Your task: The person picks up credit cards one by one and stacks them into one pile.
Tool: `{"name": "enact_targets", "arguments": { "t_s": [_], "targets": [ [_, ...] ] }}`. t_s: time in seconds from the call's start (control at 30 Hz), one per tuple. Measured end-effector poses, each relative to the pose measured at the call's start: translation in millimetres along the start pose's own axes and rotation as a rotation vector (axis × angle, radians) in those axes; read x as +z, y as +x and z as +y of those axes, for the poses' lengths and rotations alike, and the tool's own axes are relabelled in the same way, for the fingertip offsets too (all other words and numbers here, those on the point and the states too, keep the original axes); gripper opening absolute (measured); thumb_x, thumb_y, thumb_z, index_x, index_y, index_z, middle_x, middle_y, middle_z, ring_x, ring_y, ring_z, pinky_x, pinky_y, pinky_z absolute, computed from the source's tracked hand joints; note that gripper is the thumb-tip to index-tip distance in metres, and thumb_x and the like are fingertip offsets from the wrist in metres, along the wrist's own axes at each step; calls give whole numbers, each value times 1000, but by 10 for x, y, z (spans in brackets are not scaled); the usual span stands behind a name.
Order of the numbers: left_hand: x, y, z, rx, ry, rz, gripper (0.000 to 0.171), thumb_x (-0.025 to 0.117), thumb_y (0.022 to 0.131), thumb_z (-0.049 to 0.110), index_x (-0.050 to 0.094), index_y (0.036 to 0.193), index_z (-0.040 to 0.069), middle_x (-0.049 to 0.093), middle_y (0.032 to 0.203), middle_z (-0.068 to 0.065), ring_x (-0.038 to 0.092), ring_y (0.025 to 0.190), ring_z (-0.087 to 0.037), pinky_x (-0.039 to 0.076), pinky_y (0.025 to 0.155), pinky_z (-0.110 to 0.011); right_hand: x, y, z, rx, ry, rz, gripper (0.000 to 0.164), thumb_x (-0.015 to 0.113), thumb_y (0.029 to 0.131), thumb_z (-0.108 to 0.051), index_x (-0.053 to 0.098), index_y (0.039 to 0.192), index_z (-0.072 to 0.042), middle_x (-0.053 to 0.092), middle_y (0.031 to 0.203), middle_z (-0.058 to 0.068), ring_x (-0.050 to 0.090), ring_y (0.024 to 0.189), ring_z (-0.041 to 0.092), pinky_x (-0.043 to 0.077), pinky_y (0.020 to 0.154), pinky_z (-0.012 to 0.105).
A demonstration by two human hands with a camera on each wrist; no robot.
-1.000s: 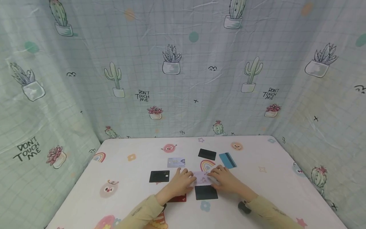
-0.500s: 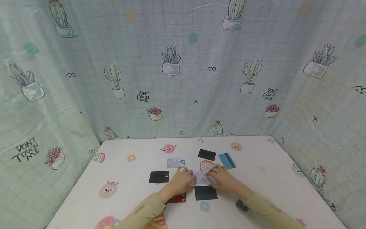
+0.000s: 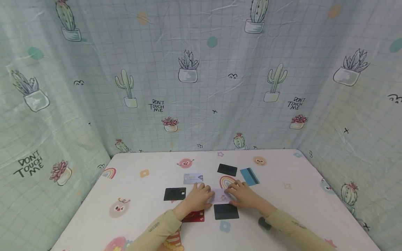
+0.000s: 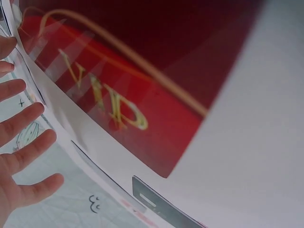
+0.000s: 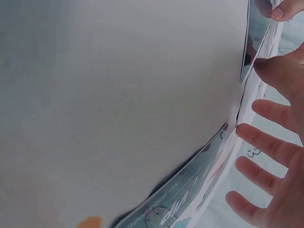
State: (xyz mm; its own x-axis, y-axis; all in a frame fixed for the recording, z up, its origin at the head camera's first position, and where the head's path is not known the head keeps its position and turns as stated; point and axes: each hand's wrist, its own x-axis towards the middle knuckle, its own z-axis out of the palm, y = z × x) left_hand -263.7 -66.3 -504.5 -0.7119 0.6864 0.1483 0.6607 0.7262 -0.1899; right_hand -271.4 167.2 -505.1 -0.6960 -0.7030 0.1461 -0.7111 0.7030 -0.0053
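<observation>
A pale pink card point(image 3: 220, 196) lies flat on the table between my two hands. My left hand point(image 3: 198, 197) touches its left end, covering part of it, with the fingertips down and spread. From the other side my right hand point(image 3: 243, 195) touches the right end, thumb at the near corner. In the right wrist view its fingers point(image 5: 261, 140) are extended and apart. Just nearer than the pink card is a dark card point(image 3: 226, 212). Beneath the left wrist shows a red card point(image 3: 195, 217), whose gold VIP lettering fills much of the left wrist view.
Beyond the left hand lies a silver card point(image 3: 193, 179), with a black VIP card point(image 3: 174, 194) further left. Another black card point(image 3: 227, 169) and a blue striped card point(image 3: 250, 176) are at the back right. A cactus-print curtain point(image 3: 201, 104) encloses the printed white table point(image 3: 138, 195).
The pink card and both hands have shifted slightly left. More of the red card now shows beneath the left wrist. The other cards stay where they were.
</observation>
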Motion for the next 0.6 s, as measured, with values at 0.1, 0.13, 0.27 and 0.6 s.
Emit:
{"name": "enact_targets", "arguments": {
  "t_s": [0.1, 0.13, 0.27, 0.6],
  "targets": [
    [7, 3, -8, 8, 17, 6, 40, 63, 77, 45, 57, 111, 26, 57, 108, 3, 49, 96, -17, 41, 86, -45, 13, 13, 12, -5, -10, -1, 40, 62, 79, -36, 55, 114, -18, 54, 113, 3, 43, 103, 24, 39, 80, 45],
    [9, 3, -11, 10, 19, 9, 40, 62, 77, 45, 57, 111, 26, 57, 108, 3, 49, 95, -17, 42, 86, -45, 15, 16, 14, -5, -10, 1, 40, 62, 79, -36, 55, 114, -18, 54, 113, 3, 44, 103, 24, 39, 80, 45],
    [14, 4, -15, 14, 10, 13, 39, 62, 77, 45, 57, 111, 25, 57, 108, 3, 49, 95, -17, 42, 86, -45, 28, 34, 24, -3, -25, -5, 40, 63, 79, -37, 56, 113, -18, 54, 113, 2, 44, 104, 25, 39, 80, 45],
    [42, 18, -17, 40, 43, 42, 32, 59, 81, 43, 57, 106, 25, 58, 109, 3, 51, 97, -17, 44, 87, -44, 44, 63, 42, -5, -22, -13, 36, 60, 81, -39, 57, 112, -21, 55, 115, 3, 44, 107, 26, 40, 83, 49]
  ]
}}
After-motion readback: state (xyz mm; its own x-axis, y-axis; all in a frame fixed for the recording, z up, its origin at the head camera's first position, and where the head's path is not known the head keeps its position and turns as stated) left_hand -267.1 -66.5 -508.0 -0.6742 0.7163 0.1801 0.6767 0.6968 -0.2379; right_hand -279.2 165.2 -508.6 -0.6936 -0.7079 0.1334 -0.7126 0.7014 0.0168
